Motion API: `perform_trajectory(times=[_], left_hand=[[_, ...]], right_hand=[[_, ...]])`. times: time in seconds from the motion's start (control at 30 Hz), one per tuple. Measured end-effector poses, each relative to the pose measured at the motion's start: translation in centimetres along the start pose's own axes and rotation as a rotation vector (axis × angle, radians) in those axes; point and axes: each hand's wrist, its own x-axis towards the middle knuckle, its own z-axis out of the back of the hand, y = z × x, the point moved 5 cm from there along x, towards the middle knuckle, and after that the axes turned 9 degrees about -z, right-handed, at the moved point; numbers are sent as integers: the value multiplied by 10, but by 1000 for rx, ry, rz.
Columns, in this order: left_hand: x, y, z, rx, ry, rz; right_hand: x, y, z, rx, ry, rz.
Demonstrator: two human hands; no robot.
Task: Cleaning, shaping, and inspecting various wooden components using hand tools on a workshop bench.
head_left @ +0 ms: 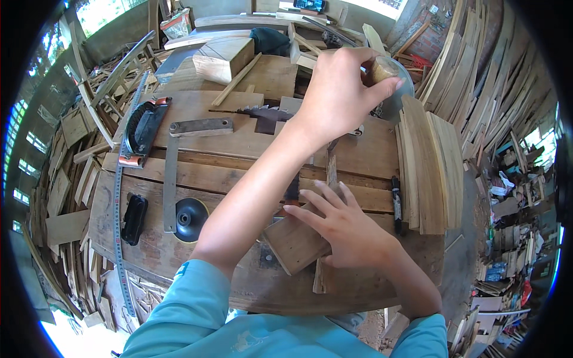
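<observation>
My left hand [340,89] reaches across the bench to its far right side. Its thumb and fingers are closed round a brown, rounded object [384,70] whose exact kind I cannot make out, above a pale round container [401,95]. Nearer to me, my right hand [355,224] is spread with its fingers apart, resting over the edge of a small wooden block [293,246]. A narrow wooden strip [320,277] runs under that hand. Behind my left forearm, a toothed saw blade [268,112] shows in part.
On the wooden bench [250,292] lie a hand sander [143,131], a hinged bevel gauge [171,185], a black round pad [190,218], a long tape measure [119,238] and a black marker [396,203]. Stacked boards [427,167] stand at the right. Scrap wood surrounds the bench.
</observation>
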Motion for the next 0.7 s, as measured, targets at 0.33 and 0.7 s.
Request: perform_trajectory(times=[0.33,0.7], left_hand=[[1,1,-1,16,12,-5],[0,7,2,17,-1,23]], right_hand=[[-9,-7,10,121,-87,-16],[-53,-13,-4,303,-201,-267]])
